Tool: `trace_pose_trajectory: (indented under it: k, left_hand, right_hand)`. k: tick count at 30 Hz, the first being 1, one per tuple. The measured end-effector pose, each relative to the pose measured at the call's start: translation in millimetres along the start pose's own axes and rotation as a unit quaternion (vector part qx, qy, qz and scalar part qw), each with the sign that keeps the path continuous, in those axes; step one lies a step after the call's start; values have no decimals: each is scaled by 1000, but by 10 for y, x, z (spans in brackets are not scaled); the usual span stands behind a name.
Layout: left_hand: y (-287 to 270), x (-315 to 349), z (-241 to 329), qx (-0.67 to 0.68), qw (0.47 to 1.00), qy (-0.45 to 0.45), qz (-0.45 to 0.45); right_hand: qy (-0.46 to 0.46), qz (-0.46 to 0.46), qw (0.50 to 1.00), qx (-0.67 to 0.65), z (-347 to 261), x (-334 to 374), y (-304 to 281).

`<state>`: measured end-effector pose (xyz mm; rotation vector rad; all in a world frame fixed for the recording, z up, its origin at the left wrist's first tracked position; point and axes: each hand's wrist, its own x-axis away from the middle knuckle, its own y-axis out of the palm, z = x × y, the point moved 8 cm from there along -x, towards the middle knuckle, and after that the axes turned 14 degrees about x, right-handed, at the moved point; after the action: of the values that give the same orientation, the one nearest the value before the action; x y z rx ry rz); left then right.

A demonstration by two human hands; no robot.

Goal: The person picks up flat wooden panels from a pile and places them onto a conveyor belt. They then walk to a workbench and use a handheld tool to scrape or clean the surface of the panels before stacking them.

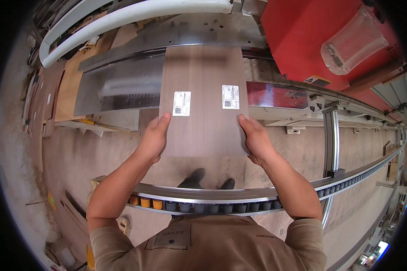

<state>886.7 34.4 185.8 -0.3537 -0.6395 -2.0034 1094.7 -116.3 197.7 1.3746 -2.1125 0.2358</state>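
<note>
A flat wood-grain panel (203,131) lies in front of me, held by its two long sides. Two white printed labels, a left one (182,104) and a right one (230,97), are stuck on its top face. My left hand (156,137) grips the left edge with the thumb on top. On the opposite edge my right hand (256,137) does the same; the fingers of both hands are mostly hidden underneath. The panel's far end rests over a grey metal machine table (122,83) and reaches its back rail, while the near end sticks out over the floor.
A red machine housing (298,40) with a clear plastic holder (352,43) stands at the far right. A white curved tube (135,20) crosses the far left. Close to my body runs a roller rail (212,194), joined to an upright metal profile (331,140). Boards (45,99) stand at left.
</note>
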Motion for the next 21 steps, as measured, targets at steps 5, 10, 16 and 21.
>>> trace_pose_trajectory:
  k: [5,10,16,21]
  left_hand:
    - [128,61,19,-11,1000,-7,2]
    - [262,-9,-105,-36,999,-29,4]
    - [497,66,-52,-22,1000,3,19]
    - [494,60,-71,-14,1000,-12,19]
  right_hand:
    - [-52,20,998,6,83,-95,-139]
    - [-57,39,997,-17,35,-40,-323]
    - [-50,54,997,-24,-18,41,-449]
    - [-62,69,994,-53,-2,42,-477]
